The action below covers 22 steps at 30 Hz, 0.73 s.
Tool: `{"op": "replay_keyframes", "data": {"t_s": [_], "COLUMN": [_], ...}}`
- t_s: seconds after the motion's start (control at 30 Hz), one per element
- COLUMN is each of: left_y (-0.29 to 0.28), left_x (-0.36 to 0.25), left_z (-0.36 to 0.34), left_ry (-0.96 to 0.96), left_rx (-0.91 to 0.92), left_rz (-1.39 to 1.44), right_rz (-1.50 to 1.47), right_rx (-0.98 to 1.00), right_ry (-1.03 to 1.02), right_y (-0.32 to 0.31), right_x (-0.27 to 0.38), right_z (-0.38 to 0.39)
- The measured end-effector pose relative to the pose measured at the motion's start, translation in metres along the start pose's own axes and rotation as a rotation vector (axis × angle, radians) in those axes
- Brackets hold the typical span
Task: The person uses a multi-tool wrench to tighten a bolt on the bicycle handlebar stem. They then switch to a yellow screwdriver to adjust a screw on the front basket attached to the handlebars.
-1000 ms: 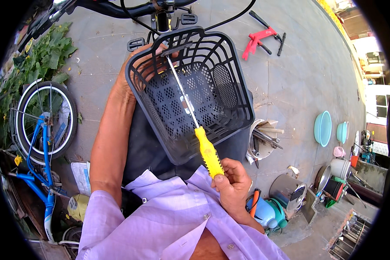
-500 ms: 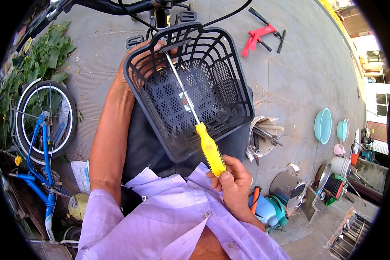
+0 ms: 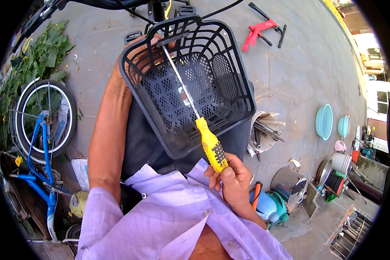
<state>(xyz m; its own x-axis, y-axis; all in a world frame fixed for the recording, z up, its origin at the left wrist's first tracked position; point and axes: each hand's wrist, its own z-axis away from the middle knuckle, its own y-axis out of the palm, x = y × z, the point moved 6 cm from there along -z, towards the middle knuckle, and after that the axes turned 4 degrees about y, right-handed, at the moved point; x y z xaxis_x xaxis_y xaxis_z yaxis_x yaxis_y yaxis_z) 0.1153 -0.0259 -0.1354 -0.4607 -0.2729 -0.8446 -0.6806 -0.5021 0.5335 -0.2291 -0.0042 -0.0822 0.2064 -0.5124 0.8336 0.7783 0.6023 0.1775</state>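
Observation:
A black plastic basket [image 3: 175,155] with slatted walls stands tilted in front of me, its mouth toward me. My left hand [image 3: 145,56] is closed round its far left wall from outside, fingers partly hidden by the slats. My right hand [image 3: 234,177] grips the yellow handle of a screwdriver [image 3: 210,145] between thumb and fingers. The long metal shaft crosses the basket's inside, and its tip meets a dark flat bracket [image 3: 173,39] at the far wall. Any screw under the tip is too small to make out.
Behind the basket are bicycle handlebars [image 3: 104,4] and pedals [image 3: 133,37]. A blue bicycle [image 3: 43,143] lies at left beside leafy plants [image 3: 47,52]. To the right are a red-and-black tool [image 3: 258,32], a tool bucket [image 3: 264,138], a turquoise basin [image 3: 324,122] and a metal pot [image 3: 286,184].
The screwdriver handle has turned a little in my right hand; its dotted grip now faces me. The basket appears slightly higher and farther left. Both hands keep their hold.

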Motion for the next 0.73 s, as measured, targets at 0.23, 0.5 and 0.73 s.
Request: {"op": "replay_keyframes", "data": {"t_s": [0.23,0.5,0.73], "left_y": [0.0004,0.0001,-0.0045], "left_x": [-0.0030,-0.0022,-0.0039], "left_z": [0.0033,0.0028,0.0019], "left_ry": [0.001,-0.005,0.010], "left_rx": [-0.007,0.008,0.047], "left_rz": [-0.044,-0.044,-0.040], "right_rz": [0.079,-0.022,0.099], "right_rx": [-0.039,0.012,-0.075], "right_ry": [-0.015,0.064,-0.066], "right_y": [0.0017,-0.0051,0.0006], "right_x": [0.0027,-0.0060,-0.0035], "right_z": [-0.0006,0.0013,0.0061]}}
